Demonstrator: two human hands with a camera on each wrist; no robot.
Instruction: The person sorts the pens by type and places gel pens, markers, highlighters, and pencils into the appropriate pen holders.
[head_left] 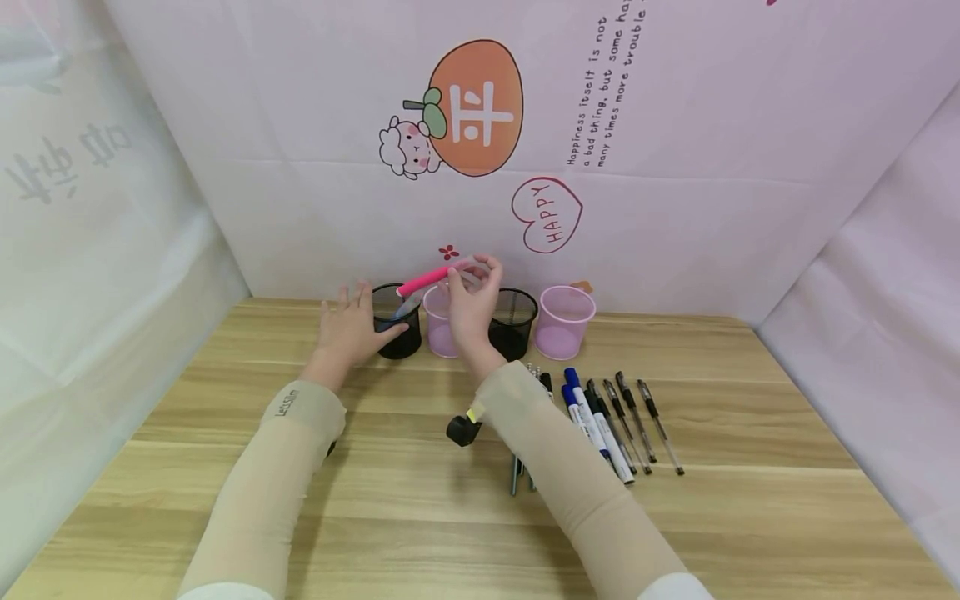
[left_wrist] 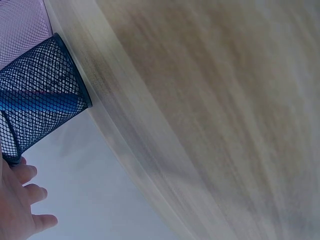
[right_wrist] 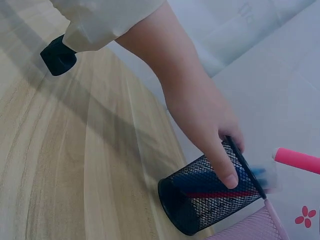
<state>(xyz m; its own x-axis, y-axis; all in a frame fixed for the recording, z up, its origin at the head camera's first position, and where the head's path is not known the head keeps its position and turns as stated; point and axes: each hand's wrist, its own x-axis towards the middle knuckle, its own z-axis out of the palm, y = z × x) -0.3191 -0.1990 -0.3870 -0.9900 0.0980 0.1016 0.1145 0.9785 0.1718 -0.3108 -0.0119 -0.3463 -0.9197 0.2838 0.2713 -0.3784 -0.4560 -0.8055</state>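
My right hand [head_left: 480,268] pinches the upper end of a pink pen [head_left: 426,277] that slants down to the left, its lower tip at the mouth of the left black mesh cup [head_left: 399,340]. My left hand [head_left: 375,312] holds that cup, thumb across its front and fingers spread behind it. The right wrist view shows the left hand [right_wrist: 200,115] with its thumb on the black mesh cup [right_wrist: 210,202], and the pink pen [right_wrist: 297,160] at the right edge. In the left wrist view the black mesh cup [left_wrist: 40,100] lies beside the fingers [left_wrist: 22,200].
A pink cup [head_left: 439,332], a second black mesh cup [head_left: 513,323] and another pink cup [head_left: 566,321] stand in a row along the back wall. Several pens [head_left: 615,421] lie side by side on the wooden table [head_left: 750,417], right of my right forearm.
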